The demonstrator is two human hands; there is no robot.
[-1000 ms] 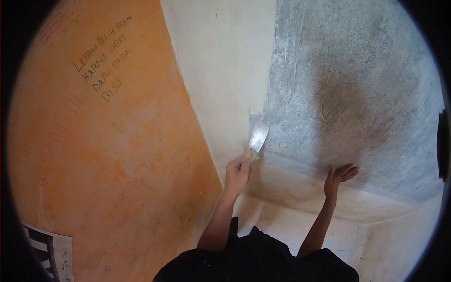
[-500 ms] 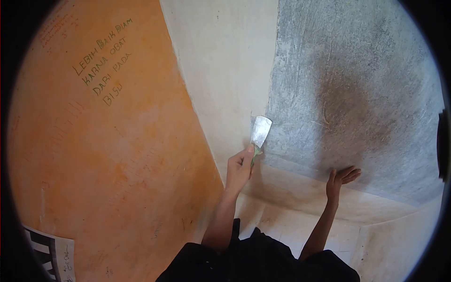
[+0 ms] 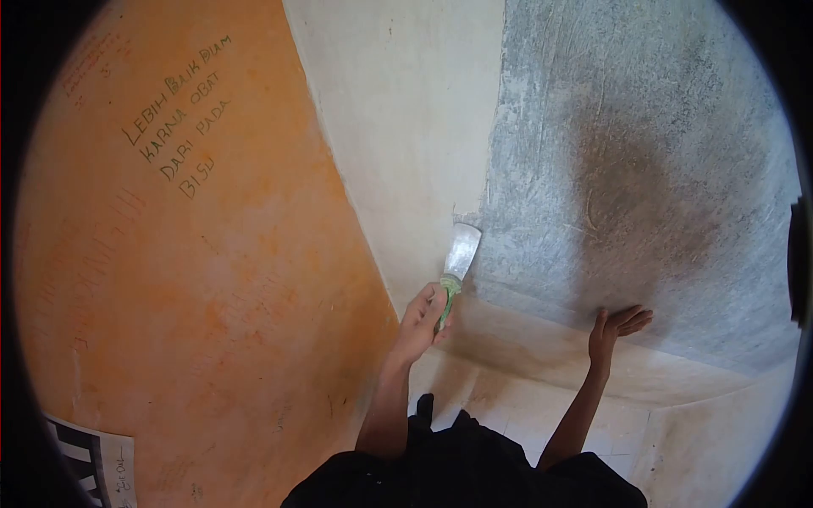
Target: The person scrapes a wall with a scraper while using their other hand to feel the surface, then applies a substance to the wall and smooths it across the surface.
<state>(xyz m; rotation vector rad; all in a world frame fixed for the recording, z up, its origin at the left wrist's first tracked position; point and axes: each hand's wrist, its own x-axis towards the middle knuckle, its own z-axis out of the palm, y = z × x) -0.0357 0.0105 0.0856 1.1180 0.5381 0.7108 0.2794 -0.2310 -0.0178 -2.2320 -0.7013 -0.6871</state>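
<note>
1. Surroundings: an inscribed orange wall [image 3: 254,245] adjoins a pale strip [image 3: 398,127] beside a grey patch [image 3: 535,161]; the left hand [image 3: 419,324] partly hides the green handle [image 3: 451,288] of a scraper [image 3: 462,252].
2. 2 hands, 1 scraper: the left hand grips it at the pale-grey border; the right hand [image 3: 605,337], fingers extended, lies at the patch's lower edge.
3. Versus 0.5 s earlier: scraper lower.

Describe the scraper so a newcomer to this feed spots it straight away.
Start at the big orange wall at picture left, then cross right over the pale strip to the rough grey area. Low along their border, the left hand grips the scraper, blade pointing up the picture. Its shiny metal blade and green handle set it apart from the dull orange, pale and grey around it.
</note>
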